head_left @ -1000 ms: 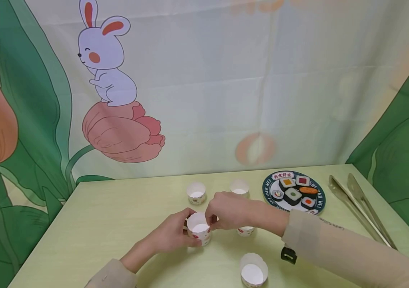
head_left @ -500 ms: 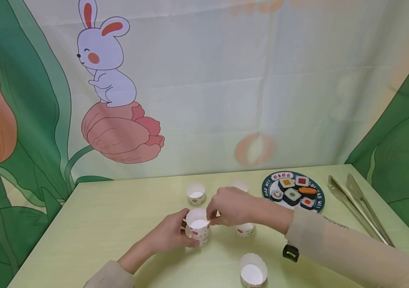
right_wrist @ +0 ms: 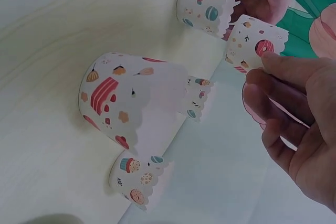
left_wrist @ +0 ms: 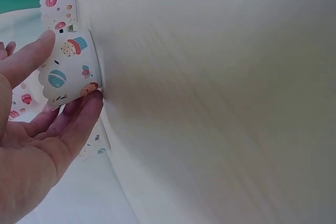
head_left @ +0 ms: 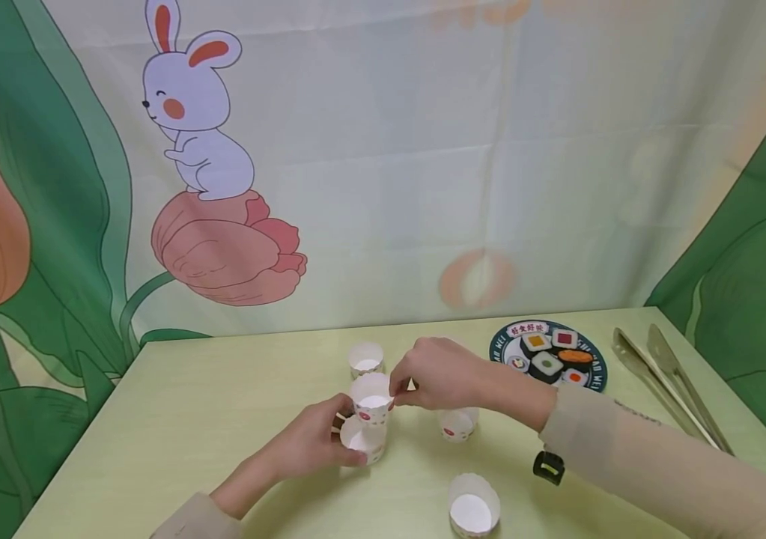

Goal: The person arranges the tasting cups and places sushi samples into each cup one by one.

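Observation:
My left hand curls its thumb and fingers round a white paper baking cup on the table. Cupcake and macaron prints cover this cup's side in the left wrist view. Just above and slightly behind it, my right hand pinches the rim of a second paper baking cup, held upright in the air. A donut print shows on that raised cup in the right wrist view, beside my right thumb. The two cups are separate, one over the other in the head view.
More paper cups stand about: one behind, one below my right wrist, and one near the front. A sushi-patterned plate and metal tongs lie at the right. A printed cloth hangs behind the table.
My right hand has lifted the pinched cup up out of the cup in my left hand. The left hand has shifted slightly left, still holding its cup.

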Tool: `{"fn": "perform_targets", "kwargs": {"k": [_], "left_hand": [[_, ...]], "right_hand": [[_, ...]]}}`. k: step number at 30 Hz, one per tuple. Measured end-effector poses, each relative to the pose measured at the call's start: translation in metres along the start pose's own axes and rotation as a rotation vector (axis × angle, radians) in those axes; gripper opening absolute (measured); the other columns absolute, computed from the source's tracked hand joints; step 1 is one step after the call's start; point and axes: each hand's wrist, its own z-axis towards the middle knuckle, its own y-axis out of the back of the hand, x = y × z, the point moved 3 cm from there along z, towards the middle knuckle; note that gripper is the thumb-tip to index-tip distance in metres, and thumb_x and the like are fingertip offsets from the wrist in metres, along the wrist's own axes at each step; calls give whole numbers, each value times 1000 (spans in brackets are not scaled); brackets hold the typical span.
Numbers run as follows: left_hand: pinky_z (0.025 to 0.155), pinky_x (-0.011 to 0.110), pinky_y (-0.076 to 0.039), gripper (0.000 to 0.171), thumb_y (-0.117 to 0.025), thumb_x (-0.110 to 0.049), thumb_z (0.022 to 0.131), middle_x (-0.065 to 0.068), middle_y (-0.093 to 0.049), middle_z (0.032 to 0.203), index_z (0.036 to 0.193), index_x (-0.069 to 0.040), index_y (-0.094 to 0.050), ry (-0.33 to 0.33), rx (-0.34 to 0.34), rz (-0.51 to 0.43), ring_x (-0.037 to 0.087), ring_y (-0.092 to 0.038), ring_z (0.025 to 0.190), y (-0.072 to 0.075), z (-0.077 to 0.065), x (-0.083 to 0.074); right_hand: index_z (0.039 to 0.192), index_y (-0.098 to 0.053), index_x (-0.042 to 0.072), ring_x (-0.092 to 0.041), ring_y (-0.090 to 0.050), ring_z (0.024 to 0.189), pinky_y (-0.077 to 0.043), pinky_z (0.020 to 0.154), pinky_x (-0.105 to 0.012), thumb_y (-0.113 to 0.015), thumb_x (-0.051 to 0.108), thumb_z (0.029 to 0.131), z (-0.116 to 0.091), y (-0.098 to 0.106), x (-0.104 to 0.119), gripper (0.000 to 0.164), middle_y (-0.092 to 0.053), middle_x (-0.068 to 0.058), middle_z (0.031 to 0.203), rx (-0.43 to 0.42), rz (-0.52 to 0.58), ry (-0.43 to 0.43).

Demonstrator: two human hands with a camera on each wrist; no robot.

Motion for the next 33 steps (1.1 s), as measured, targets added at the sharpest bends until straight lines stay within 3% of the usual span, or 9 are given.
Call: {"fn": "perform_targets", "kwargs": {"k": [7, 13, 23, 33], "left_hand": [[87, 37, -58, 52, -88, -5, 79, 14, -65, 113, 119, 5, -56, -7, 8, -53, 33, -63, 107, 1, -7, -1], [87, 35, -58, 52, -90, -8, 79, 11, -64, 111, 119, 3, -58, 2, 13, -12, 32, -63, 106, -1, -13, -2], [86, 33, -57, 53, -91, -7, 77, 7, -64, 112, 118, 0, -59, 2, 50, -11, 31, -63, 106, -6, -25, -6], [90, 30, -55, 56, -92, -11, 77, 2, -63, 116, 121, -5, -58, -3, 114, 40, 28, -64, 108, -9, -39, -16]], "right_hand": [[91, -82, 17, -1, -64, 72, -52, 63, -21, -81, 21, 91, 1, 0, -3, 5, -74, 12, 82, -29, -48, -68], [89, -82, 16, -1, -62, 69, -52, 62, -23, -81, 20, 91, 3, -5, -6, 4, -73, 11, 80, -29, -59, -114], [86, -81, 18, -5, -58, 67, -50, 62, -24, -81, 16, 91, 10, -21, -7, 6, -70, 11, 76, 35, -86, -160], [77, -78, 20, -4, -55, 65, -47, 57, -25, -81, 17, 89, 18, -31, -1, 13, -62, 15, 70, 90, -106, -142]]}}
